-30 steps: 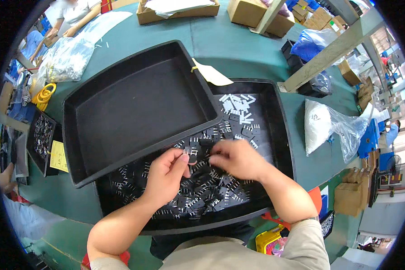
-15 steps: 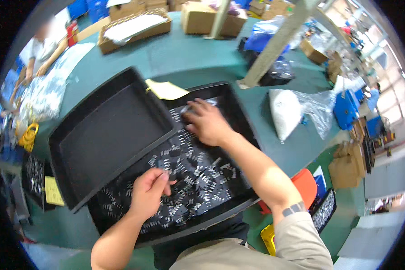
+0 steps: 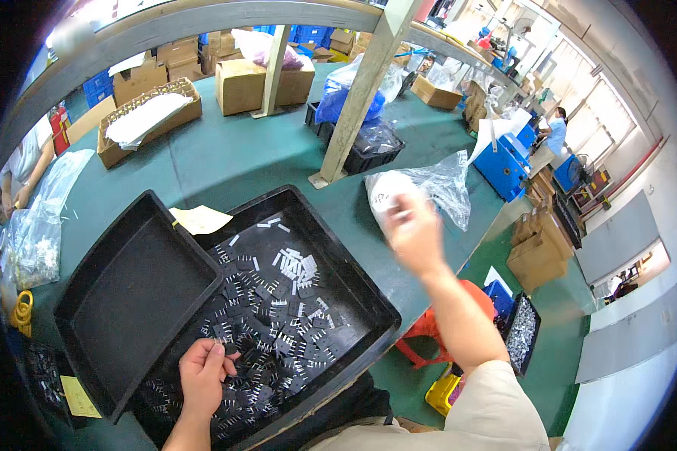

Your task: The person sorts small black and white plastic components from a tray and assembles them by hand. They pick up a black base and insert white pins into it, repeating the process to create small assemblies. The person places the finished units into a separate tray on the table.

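The left hand (image 3: 205, 370) has its thumb and fingers pinched together, and seems to hold a black part (image 3: 223, 331) with pins. The right hand (image 3: 415, 237) is up over the bag (image 3: 384, 188) on the right; it is blurry, so nobody can tell if it holds or touches anything.

Under the left hand, lots of other black parts (image 3: 278, 334) lie mixed up in the big tray (image 3: 346, 259). White strips (image 3: 297, 264) lie at its far side. A lot seems left to do; how many parts are done is hard to say.

The top tray (image 3: 139, 278) sits over the big tray's left side and hides some of it. On the worktop (image 3: 226, 158), the right hand covers some of the bag.
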Available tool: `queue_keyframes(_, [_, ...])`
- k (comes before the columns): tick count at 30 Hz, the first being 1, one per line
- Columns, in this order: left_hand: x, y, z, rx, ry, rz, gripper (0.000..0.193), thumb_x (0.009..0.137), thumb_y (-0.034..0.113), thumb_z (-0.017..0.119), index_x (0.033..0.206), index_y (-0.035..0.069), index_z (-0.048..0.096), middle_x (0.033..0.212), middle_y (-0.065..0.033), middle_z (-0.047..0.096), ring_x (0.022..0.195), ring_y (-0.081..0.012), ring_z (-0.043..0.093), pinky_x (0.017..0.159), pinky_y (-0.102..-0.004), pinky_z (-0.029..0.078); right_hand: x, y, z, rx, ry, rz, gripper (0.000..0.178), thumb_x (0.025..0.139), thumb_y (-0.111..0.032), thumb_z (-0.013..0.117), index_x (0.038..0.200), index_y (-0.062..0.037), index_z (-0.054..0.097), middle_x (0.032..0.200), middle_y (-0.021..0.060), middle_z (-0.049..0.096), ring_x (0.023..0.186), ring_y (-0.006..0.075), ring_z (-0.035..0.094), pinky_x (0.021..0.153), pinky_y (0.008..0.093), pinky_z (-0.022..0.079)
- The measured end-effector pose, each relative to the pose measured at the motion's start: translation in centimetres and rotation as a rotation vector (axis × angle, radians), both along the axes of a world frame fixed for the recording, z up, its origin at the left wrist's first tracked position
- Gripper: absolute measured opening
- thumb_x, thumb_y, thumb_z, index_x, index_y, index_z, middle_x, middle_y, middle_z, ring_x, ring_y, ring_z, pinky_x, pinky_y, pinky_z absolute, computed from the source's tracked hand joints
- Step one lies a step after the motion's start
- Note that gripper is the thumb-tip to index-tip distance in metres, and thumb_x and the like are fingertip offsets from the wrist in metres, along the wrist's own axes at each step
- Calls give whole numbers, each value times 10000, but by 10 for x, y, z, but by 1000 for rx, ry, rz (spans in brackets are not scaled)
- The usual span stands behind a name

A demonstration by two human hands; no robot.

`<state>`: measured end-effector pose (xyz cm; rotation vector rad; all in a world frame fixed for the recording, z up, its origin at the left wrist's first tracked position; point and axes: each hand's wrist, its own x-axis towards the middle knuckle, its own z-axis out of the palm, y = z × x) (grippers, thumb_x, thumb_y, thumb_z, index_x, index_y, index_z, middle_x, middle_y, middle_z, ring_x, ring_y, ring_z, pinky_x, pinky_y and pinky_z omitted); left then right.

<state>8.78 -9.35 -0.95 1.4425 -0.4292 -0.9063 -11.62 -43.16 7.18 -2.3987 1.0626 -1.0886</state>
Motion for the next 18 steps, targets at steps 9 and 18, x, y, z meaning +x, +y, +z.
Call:
queue_keyframes(9, [1,-4,-5,-7,-27,-32,155,993,86,517,892,-1,596,636,-37,582,540,-73,502,664,-274,505,-102,-136,32,205,25,-280,333,869,-321,673,730,-20,634,676,77,637,624,207,598,626,353,474])
queue_keyframes(18, [3,-2,-1,-21,-23,3,161,996,94,519,894,1,600,648,-36,587,542,-72,504,621,-245,480,-49,-145,119,501,-235,-172,310,980,-279,581,777,-46,602,650,22,593,518,135,577,461,283,441])
